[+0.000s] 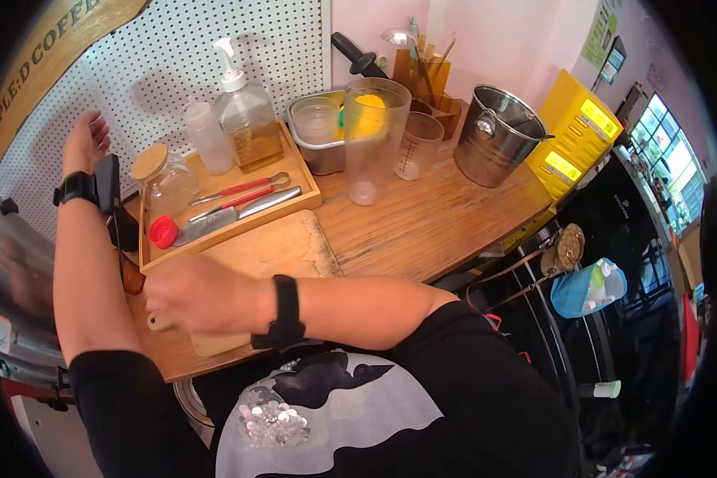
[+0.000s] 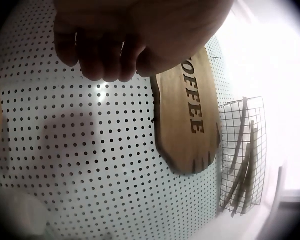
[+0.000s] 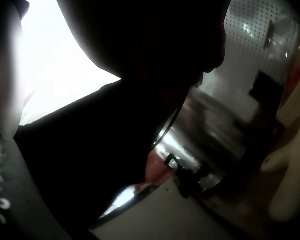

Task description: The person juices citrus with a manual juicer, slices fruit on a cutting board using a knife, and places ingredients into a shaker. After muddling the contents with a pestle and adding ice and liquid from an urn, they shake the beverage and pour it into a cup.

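Observation:
My left hand [image 1: 88,142] is raised before the white pegboard [image 1: 191,60], its fingers loosely bent and holding nothing. In the left wrist view the same hand [image 2: 120,37] hangs over the pegboard, partly across a wooden COFFEE sign [image 2: 187,120]. Blurred, my right hand [image 1: 203,295] is above the near left part of the cutting board [image 1: 283,251], close to its handle hole. Its fingers look bent, but whether they hold anything is hidden. Dark shapes cover much of the right wrist view.
Behind the board, a wooden tray [image 1: 312,197] holds a knife [image 1: 269,204], red-handled tools, a jar [image 1: 167,187] and bottles. To the right are a tall clear container [image 1: 374,159], a measuring cup [image 1: 418,147] and a metal bucket [image 1: 494,143]. A black object [image 1: 107,187] stands beside my left forearm.

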Action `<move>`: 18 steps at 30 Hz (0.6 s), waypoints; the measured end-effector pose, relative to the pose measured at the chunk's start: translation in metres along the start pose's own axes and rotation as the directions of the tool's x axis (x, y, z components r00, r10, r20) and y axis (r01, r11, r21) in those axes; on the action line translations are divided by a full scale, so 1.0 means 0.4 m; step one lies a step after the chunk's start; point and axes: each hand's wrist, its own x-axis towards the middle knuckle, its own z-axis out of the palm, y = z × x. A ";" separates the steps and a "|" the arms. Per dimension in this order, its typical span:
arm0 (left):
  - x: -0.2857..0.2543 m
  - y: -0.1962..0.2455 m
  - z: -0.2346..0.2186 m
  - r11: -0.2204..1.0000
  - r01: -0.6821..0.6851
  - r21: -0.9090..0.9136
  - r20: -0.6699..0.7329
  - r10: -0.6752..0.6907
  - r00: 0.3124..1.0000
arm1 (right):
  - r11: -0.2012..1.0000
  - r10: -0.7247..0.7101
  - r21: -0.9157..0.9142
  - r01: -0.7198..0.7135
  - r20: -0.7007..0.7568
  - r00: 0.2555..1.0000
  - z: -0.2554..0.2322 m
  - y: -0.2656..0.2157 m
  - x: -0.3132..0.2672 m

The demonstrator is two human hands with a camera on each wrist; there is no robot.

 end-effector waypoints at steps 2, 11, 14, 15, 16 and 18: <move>-0.107 -0.027 0.032 0.985 -0.008 -0.173 0.187 0.040 0.982 | 0.982 0.119 0.159 -0.100 -0.111 0.987 -0.067 -0.018 -0.008; -0.593 -0.282 -0.082 0.992 -0.054 0.110 0.581 -0.020 0.814 | 0.665 -0.247 0.670 0.330 -0.220 0.944 -0.243 -0.299 -0.096; -0.633 -0.322 -0.120 0.976 0.027 0.214 0.513 -0.136 0.848 | 0.776 -0.124 0.624 0.092 0.007 0.992 -0.334 -0.291 -0.118; -0.643 -0.332 -0.132 0.975 0.045 0.219 0.530 -0.158 0.833 | 0.838 -0.073 0.542 0.064 -0.005 0.997 -0.330 -0.271 -0.141; -0.651 -0.336 -0.140 0.975 0.046 0.219 0.524 -0.157 0.837 | 0.884 0.056 0.468 -0.028 -0.046 0.997 -0.343 -0.248 -0.178; -0.665 -0.340 -0.161 0.926 -0.066 0.372 0.534 -0.156 0.831 | 0.960 0.273 0.139 -0.245 -0.242 0.931 -0.372 -0.200 -0.261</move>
